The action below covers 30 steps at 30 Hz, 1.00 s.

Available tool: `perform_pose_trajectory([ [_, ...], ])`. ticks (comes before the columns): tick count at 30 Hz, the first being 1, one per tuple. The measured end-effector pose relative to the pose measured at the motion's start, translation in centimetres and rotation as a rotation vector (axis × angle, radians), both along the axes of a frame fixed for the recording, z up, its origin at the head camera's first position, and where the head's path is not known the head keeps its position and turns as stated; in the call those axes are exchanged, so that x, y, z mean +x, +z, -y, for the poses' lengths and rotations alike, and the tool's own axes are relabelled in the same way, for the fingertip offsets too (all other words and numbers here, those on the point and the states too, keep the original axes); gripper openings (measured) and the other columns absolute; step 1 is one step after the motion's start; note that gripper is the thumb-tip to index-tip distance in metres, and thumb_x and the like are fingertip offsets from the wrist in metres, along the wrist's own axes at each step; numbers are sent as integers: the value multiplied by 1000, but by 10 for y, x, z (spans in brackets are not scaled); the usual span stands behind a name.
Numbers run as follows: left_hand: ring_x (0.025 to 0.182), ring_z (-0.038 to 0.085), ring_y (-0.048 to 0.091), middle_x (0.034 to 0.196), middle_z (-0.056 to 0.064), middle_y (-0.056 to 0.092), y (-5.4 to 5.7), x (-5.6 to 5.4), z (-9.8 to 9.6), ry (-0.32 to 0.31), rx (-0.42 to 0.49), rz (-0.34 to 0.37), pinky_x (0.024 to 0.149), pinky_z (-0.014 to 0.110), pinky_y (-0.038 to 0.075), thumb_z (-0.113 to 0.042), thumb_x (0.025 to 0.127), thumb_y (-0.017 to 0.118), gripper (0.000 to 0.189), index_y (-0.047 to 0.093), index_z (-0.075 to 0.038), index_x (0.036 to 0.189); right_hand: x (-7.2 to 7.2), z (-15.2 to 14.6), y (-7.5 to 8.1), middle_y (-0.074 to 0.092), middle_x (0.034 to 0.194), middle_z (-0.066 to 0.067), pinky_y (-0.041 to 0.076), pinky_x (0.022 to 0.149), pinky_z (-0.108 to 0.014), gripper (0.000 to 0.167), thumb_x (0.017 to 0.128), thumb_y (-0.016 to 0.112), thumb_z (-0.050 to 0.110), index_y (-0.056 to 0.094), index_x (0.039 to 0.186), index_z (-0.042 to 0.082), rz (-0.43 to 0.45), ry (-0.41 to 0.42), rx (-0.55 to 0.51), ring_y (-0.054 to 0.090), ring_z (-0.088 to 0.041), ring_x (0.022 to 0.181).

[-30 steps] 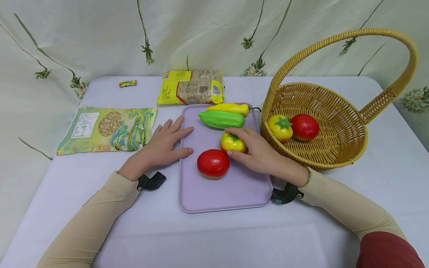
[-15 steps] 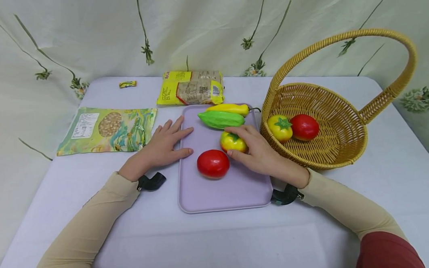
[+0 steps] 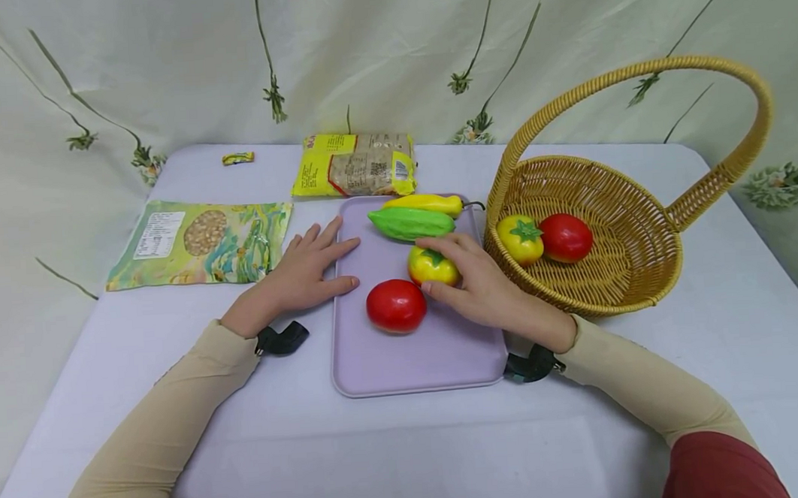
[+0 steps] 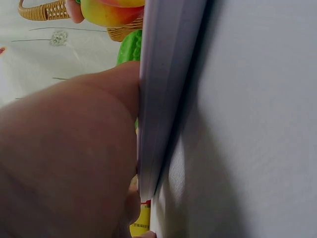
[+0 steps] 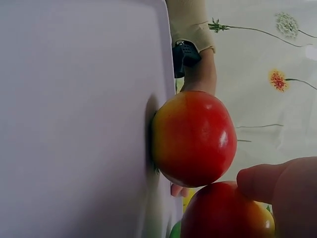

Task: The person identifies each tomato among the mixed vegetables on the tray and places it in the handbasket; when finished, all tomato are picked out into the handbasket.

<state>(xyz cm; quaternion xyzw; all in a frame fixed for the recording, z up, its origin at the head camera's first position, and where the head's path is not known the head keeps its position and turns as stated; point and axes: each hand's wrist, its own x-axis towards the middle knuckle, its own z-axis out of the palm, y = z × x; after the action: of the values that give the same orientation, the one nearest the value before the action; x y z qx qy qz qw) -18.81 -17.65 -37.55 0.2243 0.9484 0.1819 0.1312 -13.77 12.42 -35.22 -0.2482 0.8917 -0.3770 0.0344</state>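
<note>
In the head view my left hand (image 3: 302, 273) lies flat with fingers spread, its fingertips and thumb over the left rim of the lilac tray (image 3: 419, 368). My right hand (image 3: 478, 282) holds a yellow-and-red tomato (image 3: 434, 266) with a green leafy top between thumb and fingers. Beside it on the tray lies a red tomato (image 3: 397, 306), touching it in the right wrist view. A ridged green vegetable (image 3: 413, 223) and a yellow chili pepper (image 3: 427, 203) with a dark stem lie at the tray's far end.
At the right stands a wicker basket (image 3: 644, 281) with a tall handle, holding a yellow tomato (image 3: 520, 239) and a red one (image 3: 566, 237). A green printed bag (image 3: 236, 235) lies left, a yellow-and-brown bag (image 3: 357, 165) behind the tray, and a small yellow wrapper (image 3: 238, 158) at the back.
</note>
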Motion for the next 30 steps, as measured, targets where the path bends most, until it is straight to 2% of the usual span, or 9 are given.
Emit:
perform_pose_trajectory([
  [5,157,52,2,173,16,8,0,0,0,1,1,3,124,71,1,-44,97,62,71,39,-18,158,2,0,3,50,142,-16,51,98,-47,58,94,70,23,52,148,14,11,9,-1,55,-30,118],
  [22,157,52,2,173,16,8,0,0,-1,0,5,6,124,71,1,-44,97,62,71,39,-18,159,9,-4,17,52,146,-14,53,102,-49,59,92,73,23,54,147,14,-36,19,-13,56,-30,124],
  [30,157,52,2,173,17,8,2,1,-2,-2,5,2,124,71,2,-43,97,62,71,39,-17,158,12,-9,28,53,148,-11,54,98,-47,58,93,74,27,55,147,17,-45,25,12,57,-29,124],
])
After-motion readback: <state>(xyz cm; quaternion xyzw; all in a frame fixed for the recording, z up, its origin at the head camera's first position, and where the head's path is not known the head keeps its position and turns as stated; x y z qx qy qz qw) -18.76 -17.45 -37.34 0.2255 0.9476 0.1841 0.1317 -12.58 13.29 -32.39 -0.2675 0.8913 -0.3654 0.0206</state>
